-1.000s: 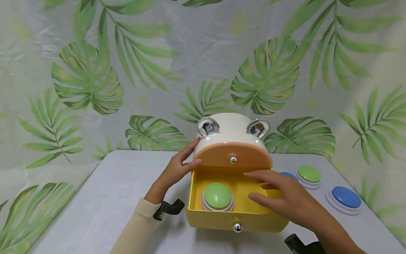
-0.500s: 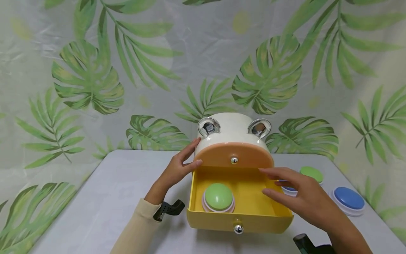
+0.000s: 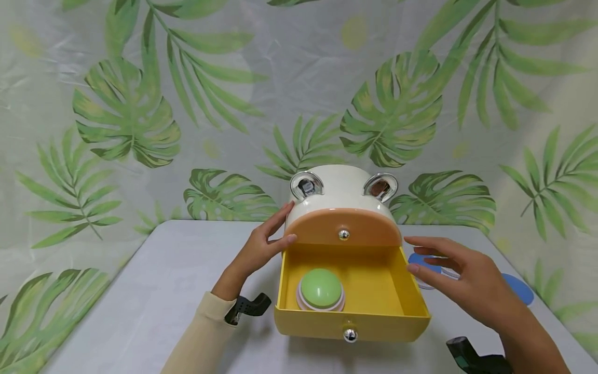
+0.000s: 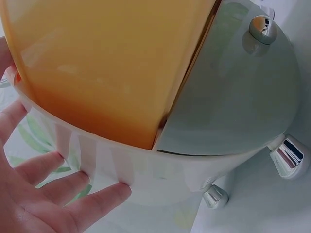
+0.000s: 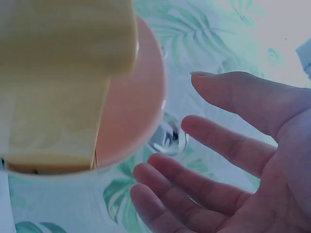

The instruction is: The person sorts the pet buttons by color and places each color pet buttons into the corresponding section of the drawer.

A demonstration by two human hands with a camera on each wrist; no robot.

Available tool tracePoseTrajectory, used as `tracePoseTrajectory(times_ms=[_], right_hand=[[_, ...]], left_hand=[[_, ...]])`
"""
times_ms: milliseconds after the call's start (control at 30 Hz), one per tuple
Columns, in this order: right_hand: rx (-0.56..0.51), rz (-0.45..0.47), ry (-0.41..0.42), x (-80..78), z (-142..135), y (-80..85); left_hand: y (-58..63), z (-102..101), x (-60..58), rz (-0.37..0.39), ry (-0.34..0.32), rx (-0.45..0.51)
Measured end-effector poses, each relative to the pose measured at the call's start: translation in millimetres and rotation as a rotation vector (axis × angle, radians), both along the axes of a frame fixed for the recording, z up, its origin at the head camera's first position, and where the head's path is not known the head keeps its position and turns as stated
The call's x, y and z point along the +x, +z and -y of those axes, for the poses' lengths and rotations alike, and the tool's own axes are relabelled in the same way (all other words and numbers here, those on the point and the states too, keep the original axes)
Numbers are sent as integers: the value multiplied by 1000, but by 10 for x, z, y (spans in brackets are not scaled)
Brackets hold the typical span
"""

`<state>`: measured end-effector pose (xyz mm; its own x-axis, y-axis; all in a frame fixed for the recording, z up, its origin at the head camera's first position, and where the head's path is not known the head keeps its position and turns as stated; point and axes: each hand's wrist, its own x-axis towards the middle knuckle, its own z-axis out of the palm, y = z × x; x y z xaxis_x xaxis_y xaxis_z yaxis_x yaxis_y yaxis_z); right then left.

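Note:
A white drawer box (image 3: 343, 182) with an animal face and silver ring eyes stands on the table, its orange upper drawer (image 3: 322, 227) closed. The yellow lower drawer (image 3: 369, 285) is pulled out. Inside it, toward the front left, sits a round push button (image 3: 321, 289) with a green dome and pale base. My left hand (image 3: 261, 250) touches the box's left side, fingers extended along its white wall in the left wrist view. Just right of the drawer hovers my right hand (image 3: 472, 280), holding nothing, its fingers spread apart in the right wrist view.
Past my right hand, a blue button (image 3: 422, 261) stands beside the box and another blue button (image 3: 519, 289) farther right, partly covered by the hand. A silver knob (image 3: 350, 335) sticks out from the drawer front. Behind the table hangs a leaf-print cloth (image 3: 299, 78).
My right hand has moved right, from over the drawer to beside it, and now covers much of the buttons there. The left hand and the green button in the drawer stay put.

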<state>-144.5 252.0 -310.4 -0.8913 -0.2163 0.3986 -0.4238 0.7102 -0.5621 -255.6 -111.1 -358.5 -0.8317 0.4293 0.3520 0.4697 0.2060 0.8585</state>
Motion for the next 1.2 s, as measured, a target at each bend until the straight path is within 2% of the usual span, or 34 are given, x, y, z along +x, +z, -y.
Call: tracePoseTrajectory(times_ms=[100,300,433,800,1200], right_hand=[[-22,-5,-23,-28,-57,5],[-10,16,-124,-103,-168,30],[-41,19,-151,-162,-251,9],[-125,6,-266,-346,-415,-141],[-161,-3,-390,-523,-572,-348]], left_hand=[[1,8,-3,-1,-4,9],[0,19,-7,-2,-6,18],[0,21,-7,-2,-5,18],[-13,20,2,-2,0,11],[-9,-7,8,-4,-6,11]])
